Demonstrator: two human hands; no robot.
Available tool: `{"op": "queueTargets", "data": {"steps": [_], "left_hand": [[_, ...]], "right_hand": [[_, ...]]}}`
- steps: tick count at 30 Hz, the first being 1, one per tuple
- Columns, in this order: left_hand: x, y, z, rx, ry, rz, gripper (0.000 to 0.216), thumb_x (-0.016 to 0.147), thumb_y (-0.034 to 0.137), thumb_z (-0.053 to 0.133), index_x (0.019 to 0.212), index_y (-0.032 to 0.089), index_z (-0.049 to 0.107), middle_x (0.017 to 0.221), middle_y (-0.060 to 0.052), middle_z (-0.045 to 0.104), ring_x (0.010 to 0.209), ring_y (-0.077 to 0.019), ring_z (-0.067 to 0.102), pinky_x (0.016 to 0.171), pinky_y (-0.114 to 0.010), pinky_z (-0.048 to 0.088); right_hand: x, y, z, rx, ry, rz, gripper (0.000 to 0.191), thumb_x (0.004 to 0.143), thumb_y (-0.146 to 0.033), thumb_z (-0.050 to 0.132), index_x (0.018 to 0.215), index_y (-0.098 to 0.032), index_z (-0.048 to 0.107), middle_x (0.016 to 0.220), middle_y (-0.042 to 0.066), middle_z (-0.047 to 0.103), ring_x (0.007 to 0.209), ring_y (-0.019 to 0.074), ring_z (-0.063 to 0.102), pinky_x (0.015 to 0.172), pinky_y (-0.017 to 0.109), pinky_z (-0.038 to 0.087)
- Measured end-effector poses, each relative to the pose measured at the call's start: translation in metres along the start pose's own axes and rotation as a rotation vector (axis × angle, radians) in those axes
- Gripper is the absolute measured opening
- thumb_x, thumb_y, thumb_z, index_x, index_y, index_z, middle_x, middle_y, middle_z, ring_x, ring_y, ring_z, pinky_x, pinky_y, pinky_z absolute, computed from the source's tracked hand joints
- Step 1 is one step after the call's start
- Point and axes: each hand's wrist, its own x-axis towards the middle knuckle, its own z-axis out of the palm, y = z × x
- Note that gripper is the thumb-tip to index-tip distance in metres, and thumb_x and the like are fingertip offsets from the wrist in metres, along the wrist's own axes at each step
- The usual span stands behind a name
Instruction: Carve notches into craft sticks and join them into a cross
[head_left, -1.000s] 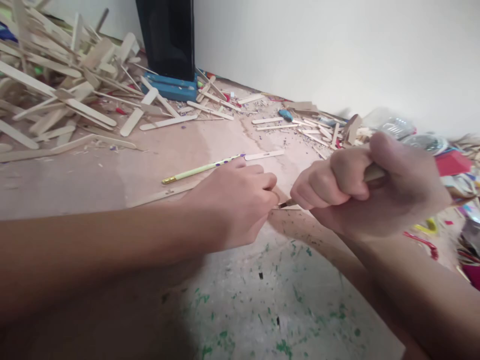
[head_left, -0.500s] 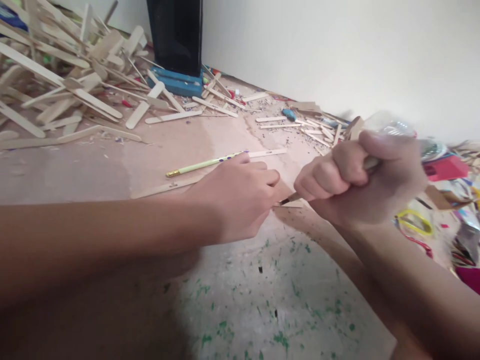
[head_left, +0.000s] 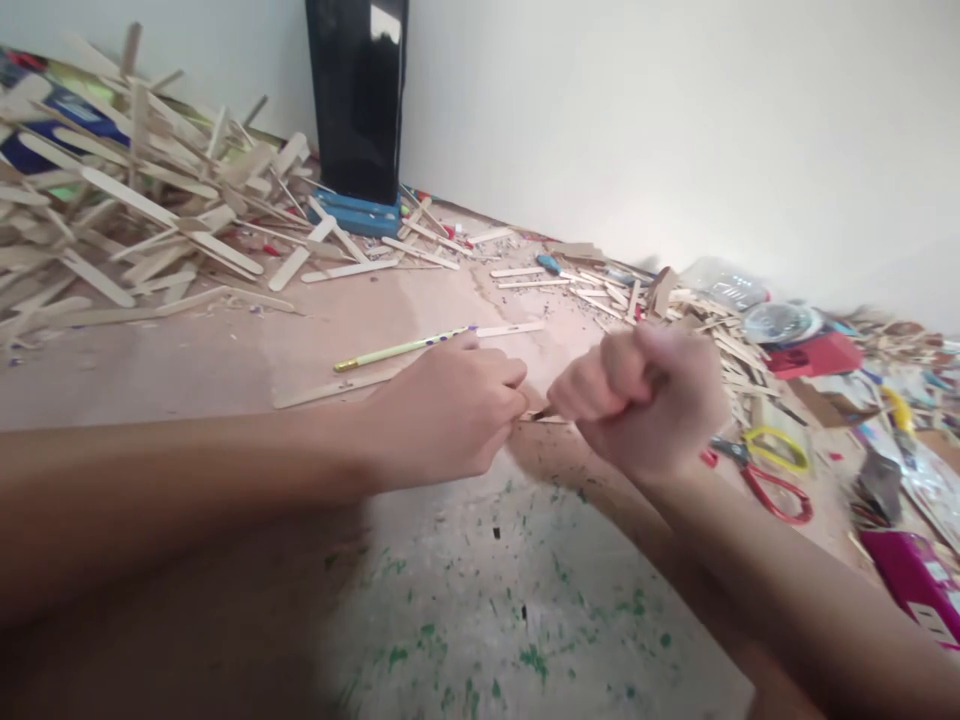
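My left hand (head_left: 457,410) lies on the table with its fingers curled down onto a wooden craft stick (head_left: 559,420), whose end sticks out at the fingertips. My right hand (head_left: 645,395) is a fist around a slim tool (head_left: 545,411). Only the tool's dark tip shows, angled down against that stick close to my left fingers; the fist covers its handle. Behind my left hand lie a pale green pencil (head_left: 405,350) and a craft stick with a small dark mark (head_left: 330,389). Another marked stick (head_left: 514,329) extends past the pencil's far end.
Craft sticks form a big heap (head_left: 172,225) at the left. A black phone-like slab (head_left: 356,110) stands in a blue holder (head_left: 352,213) by the wall. Scissors with yellow and red handles (head_left: 776,448), clear plastic packaging (head_left: 780,322) and a magenta object (head_left: 904,570) lie right.
The camera view has shifted, bringing the scissors into fuller sight. My right fist sits lower and nearer my left hand, with the tool tip still at the stick. My left hand keeps its hold.
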Motion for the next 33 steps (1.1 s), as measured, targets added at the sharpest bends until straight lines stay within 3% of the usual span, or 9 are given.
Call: {"op": "queueTargets", "data": {"steps": [2, 5, 9, 12, 15, 18, 22, 25, 33], "left_hand": [[-0.001, 0.0, 0.001, -0.013, 0.001, 0.002, 0.021, 0.098, 0.017, 0.061, 0.08, 0.021, 0.07, 0.083, -0.001, 0.071, 0.081, -0.0208, 0.066, 0.083, -0.04, 0.042], [-0.001, 0.0, 0.002, -0.001, 0.022, -0.007, 0.019, 0.1, 0.016, 0.058, 0.087, 0.02, 0.072, 0.086, -0.002, 0.072, 0.082, -0.0208, 0.066, 0.083, -0.039, 0.042], [-0.001, 0.0, 0.002, -0.014, 0.025, -0.001, 0.021, 0.098, 0.017, 0.061, 0.08, 0.02, 0.071, 0.082, -0.001, 0.071, 0.078, -0.0197, 0.065, 0.083, -0.038, 0.042], [-0.001, 0.0, 0.002, -0.019, 0.035, -0.01, 0.02, 0.1, 0.016, 0.059, 0.087, 0.02, 0.073, 0.086, -0.002, 0.073, 0.082, -0.02, 0.067, 0.084, -0.038, 0.043], [-0.002, 0.0, 0.003, -0.032, 0.034, -0.006, 0.022, 0.101, 0.017, 0.059, 0.086, 0.02, 0.074, 0.085, -0.001, 0.073, 0.082, -0.0208, 0.068, 0.084, -0.04, 0.043], [-0.003, 0.0, 0.004, -0.037, 0.041, -0.006, 0.019, 0.103, 0.017, 0.058, 0.101, 0.019, 0.077, 0.095, -0.002, 0.076, 0.089, -0.0211, 0.07, 0.087, -0.04, 0.043], [-0.003, -0.001, 0.005, -0.032, 0.024, 0.002, 0.021, 0.102, 0.017, 0.059, 0.091, 0.02, 0.076, 0.087, -0.002, 0.074, 0.085, -0.0207, 0.068, 0.087, -0.04, 0.041], [-0.003, -0.002, 0.004, -0.034, 0.038, 0.006, 0.021, 0.105, 0.018, 0.057, 0.102, 0.02, 0.077, 0.094, -0.003, 0.076, 0.088, -0.0211, 0.068, 0.088, -0.04, 0.042], [-0.003, -0.002, 0.005, -0.032, 0.045, 0.012, 0.021, 0.104, 0.018, 0.056, 0.101, 0.021, 0.077, 0.089, -0.001, 0.074, 0.085, -0.0203, 0.068, 0.085, -0.04, 0.042]], "right_hand": [[0.001, 0.001, 0.0, -0.009, -0.027, -0.001, 0.065, 0.093, -0.042, 0.07, 0.049, -0.022, 0.026, 0.045, -0.008, 0.017, 0.04, 0.0079, 0.016, 0.044, 0.03, 0.018], [0.002, 0.0, -0.001, 0.021, -0.011, 0.01, 0.062, 0.096, -0.04, 0.062, 0.053, -0.024, 0.02, 0.047, -0.009, 0.008, 0.042, 0.0083, 0.005, 0.041, 0.029, 0.016], [-0.001, 0.0, -0.003, 0.011, -0.059, 0.022, 0.06, 0.093, -0.037, 0.069, 0.049, -0.023, 0.031, 0.046, -0.007, 0.021, 0.042, 0.0088, 0.02, 0.045, 0.03, 0.023], [0.001, 0.003, -0.007, 0.044, -0.041, 0.004, 0.06, 0.1, -0.041, 0.057, 0.053, -0.024, 0.024, 0.048, -0.008, 0.011, 0.043, 0.0087, 0.009, 0.043, 0.029, 0.017], [0.005, 0.004, -0.011, 0.022, -0.084, 0.015, 0.063, 0.096, -0.044, 0.068, 0.05, -0.024, 0.03, 0.046, -0.007, 0.023, 0.041, 0.0089, 0.018, 0.044, 0.029, 0.023], [0.006, 0.003, -0.008, 0.053, -0.033, 0.018, 0.067, 0.098, -0.047, 0.066, 0.052, -0.026, 0.022, 0.047, -0.01, 0.009, 0.04, 0.0085, 0.008, 0.04, 0.029, 0.016], [0.001, 0.003, 0.002, 0.027, -0.003, -0.009, 0.066, 0.091, -0.046, 0.077, 0.049, -0.025, 0.03, 0.045, -0.008, 0.021, 0.041, 0.0082, 0.017, 0.042, 0.029, 0.018], [0.0, 0.003, 0.002, 0.057, 0.052, -0.006, 0.067, 0.093, -0.048, 0.069, 0.052, -0.026, 0.021, 0.047, -0.01, 0.01, 0.041, 0.0076, 0.006, 0.04, 0.028, 0.014], [-0.002, 0.009, -0.004, 0.074, 0.075, -0.039, 0.061, 0.094, -0.044, 0.066, 0.053, -0.026, 0.025, 0.047, -0.009, 0.013, 0.043, 0.0084, 0.011, 0.042, 0.028, 0.016]]}}
